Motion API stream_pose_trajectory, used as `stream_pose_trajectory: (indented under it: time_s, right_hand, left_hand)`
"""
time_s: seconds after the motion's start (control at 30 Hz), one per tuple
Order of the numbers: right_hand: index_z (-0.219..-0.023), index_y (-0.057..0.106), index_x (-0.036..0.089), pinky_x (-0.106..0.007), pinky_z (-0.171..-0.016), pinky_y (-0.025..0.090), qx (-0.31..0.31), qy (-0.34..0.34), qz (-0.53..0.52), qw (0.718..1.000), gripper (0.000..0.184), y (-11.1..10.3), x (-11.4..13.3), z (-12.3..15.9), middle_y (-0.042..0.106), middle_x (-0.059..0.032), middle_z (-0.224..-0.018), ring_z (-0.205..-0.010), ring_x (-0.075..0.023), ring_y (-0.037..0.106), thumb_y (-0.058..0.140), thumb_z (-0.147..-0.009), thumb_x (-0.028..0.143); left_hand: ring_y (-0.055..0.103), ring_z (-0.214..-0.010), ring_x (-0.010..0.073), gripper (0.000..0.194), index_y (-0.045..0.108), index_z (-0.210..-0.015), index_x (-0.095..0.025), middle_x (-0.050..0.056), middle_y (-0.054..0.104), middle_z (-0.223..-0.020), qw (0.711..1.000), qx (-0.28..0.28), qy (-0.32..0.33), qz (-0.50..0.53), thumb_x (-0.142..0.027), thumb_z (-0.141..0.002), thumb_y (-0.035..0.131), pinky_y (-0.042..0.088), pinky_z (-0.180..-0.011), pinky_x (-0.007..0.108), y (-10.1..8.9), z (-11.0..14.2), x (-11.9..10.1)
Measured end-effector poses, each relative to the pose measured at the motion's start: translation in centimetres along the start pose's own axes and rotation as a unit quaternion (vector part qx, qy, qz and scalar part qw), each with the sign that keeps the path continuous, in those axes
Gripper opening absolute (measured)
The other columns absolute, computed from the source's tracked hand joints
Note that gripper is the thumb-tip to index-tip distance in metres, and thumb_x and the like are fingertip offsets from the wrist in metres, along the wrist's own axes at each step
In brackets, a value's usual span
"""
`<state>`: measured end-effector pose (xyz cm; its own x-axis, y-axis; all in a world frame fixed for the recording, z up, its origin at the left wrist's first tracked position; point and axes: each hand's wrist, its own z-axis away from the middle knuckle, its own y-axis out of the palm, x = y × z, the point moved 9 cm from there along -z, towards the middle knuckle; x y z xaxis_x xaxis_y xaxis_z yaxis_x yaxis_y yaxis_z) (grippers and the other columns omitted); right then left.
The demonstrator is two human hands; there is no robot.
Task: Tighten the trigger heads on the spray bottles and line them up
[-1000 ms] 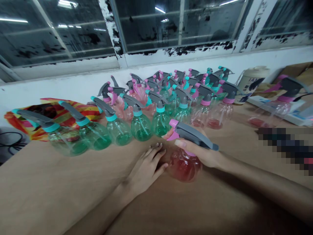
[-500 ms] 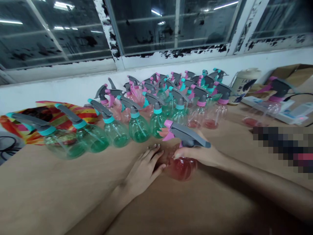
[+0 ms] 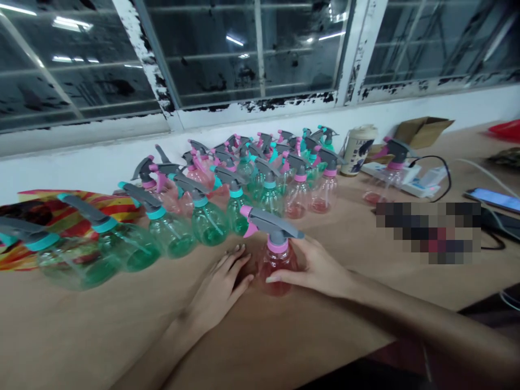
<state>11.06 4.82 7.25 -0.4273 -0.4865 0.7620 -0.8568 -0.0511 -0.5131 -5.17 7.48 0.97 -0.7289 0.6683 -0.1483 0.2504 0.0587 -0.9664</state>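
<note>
A clear spray bottle (image 3: 276,261) with red liquid, a pink collar and a grey and pink trigger head stands upright on the table in front of me. My right hand (image 3: 323,268) is wrapped round its body from the right, the thumb across the front; the other fingers are hidden behind the bottle. Just left of the bottle, my left hand (image 3: 217,287) lies palm down on the table, fingers stretched out and holding nothing. Beyond it runs a slanting row of spray bottles with green liquid and turquoise collars, among them a near green bottle (image 3: 210,223).
Behind stand several more spray bottles, including a pink-collared bottle (image 3: 324,195). A printed cup (image 3: 357,151), a cardboard box (image 3: 422,132), a power strip (image 3: 410,181) with cables and a phone (image 3: 493,199) lie to the right. Colourful plastic (image 3: 122,206) lies at left.
My right hand has gone from the bottle's neck and trigger down to its body. The view has turned right, so the scene sits farther left. My left hand stays flat on the table.
</note>
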Motion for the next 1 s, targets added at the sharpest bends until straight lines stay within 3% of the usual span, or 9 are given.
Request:
stream_pose_trajectory:
  time_s: [0.13, 0.23, 0.33, 0.5, 0.6, 0.77, 1.0]
  right_hand:
    - [-0.120, 0.057, 0.025, -0.050, -0.099, 0.042, -0.023, -0.002, 0.078, 0.997, 0.056, -2.6, -0.6, 1.1, 0.062, -0.0082, -0.121, -0.117, -0.0290, 0.053, 0.072, -0.072, 0.050]
    - [-0.119, 0.059, 0.026, -0.050, -0.100, 0.041, -0.066, 0.020, 0.137, 0.988, 0.056, -6.6, -2.2, 2.7, 0.062, -0.0082, -0.121, -0.120, -0.0310, 0.051, 0.070, -0.072, 0.054]
    - [-0.120, 0.060, 0.025, -0.050, -0.095, 0.043, -0.098, 0.078, 0.215, 0.969, 0.056, -11.2, -5.1, 4.5, 0.060, -0.0101, -0.121, -0.111, -0.0320, 0.056, 0.067, -0.074, 0.056]
    - [-0.094, 0.064, 0.020, -0.046, -0.085, 0.048, -0.148, 0.073, 0.253, 0.953, 0.044, -17.2, -8.7, 5.6, 0.063, -0.0124, -0.103, -0.095, -0.0307, 0.061, 0.059, -0.077, 0.061]
    - [-0.101, 0.057, 0.020, -0.043, -0.075, 0.052, -0.184, 0.099, 0.229, 0.951, 0.049, -19.8, -11.2, 5.1, 0.065, -0.0124, -0.097, -0.086, -0.0286, 0.064, 0.059, -0.076, 0.062]
    - [-0.103, 0.056, 0.019, -0.044, -0.074, 0.052, -0.214, 0.133, 0.272, 0.929, 0.048, -22.3, -13.5, 3.4, 0.068, -0.0145, -0.098, -0.086, -0.0308, 0.065, 0.062, -0.074, 0.056]
    - [-0.106, 0.060, 0.017, -0.044, -0.078, 0.049, -0.212, 0.163, 0.318, 0.909, 0.039, -23.3, -15.0, 1.0, 0.068, -0.0164, -0.104, -0.090, -0.0327, 0.065, 0.061, -0.077, 0.044]
  left_hand:
    - [0.041, -0.132, 0.0230, 0.041, 0.046, -0.133, -0.019, 0.009, 0.045, -0.143, 1.000, -0.001, -0.010, 0.003, -0.037, -0.098, 0.042, 0.034, -0.108, 0.045, -0.3, 0.0, 0.2]
    - [0.040, -0.133, 0.0222, 0.040, 0.045, -0.134, -0.021, 0.008, 0.044, -0.144, 1.000, -0.006, -0.014, 0.005, -0.037, -0.098, 0.042, 0.033, -0.109, 0.044, -0.3, 0.0, 0.5]
    - [0.041, -0.132, 0.0218, 0.038, 0.046, -0.132, -0.023, 0.006, 0.045, -0.143, 1.000, -0.018, -0.011, 0.006, -0.036, -0.097, 0.042, 0.034, -0.109, 0.045, -0.4, 0.0, 0.8]
    - [0.044, -0.130, 0.0219, 0.038, 0.045, -0.133, -0.025, 0.005, 0.047, -0.142, 0.999, -0.035, -0.005, 0.000, -0.037, -0.097, 0.042, 0.038, -0.106, 0.044, -0.7, 0.1, 1.1]
    - [0.048, -0.128, 0.0236, 0.041, 0.044, -0.134, -0.026, 0.005, 0.049, -0.141, 0.999, -0.041, -0.009, -0.011, -0.040, -0.095, 0.043, 0.040, -0.104, 0.045, -1.1, 0.1, 1.3]
    - [0.052, -0.124, 0.0242, 0.044, 0.039, -0.137, -0.029, 0.004, 0.052, -0.139, 0.998, -0.062, 0.021, -0.014, -0.040, -0.095, 0.040, 0.044, -0.101, 0.043, -1.5, 0.1, 1.0]
    - [0.059, -0.116, 0.0256, 0.049, 0.028, -0.144, -0.039, -0.001, 0.055, -0.136, 0.992, -0.113, 0.041, -0.036, -0.038, -0.095, 0.038, 0.051, -0.094, 0.043, -2.7, -0.3, 0.1]
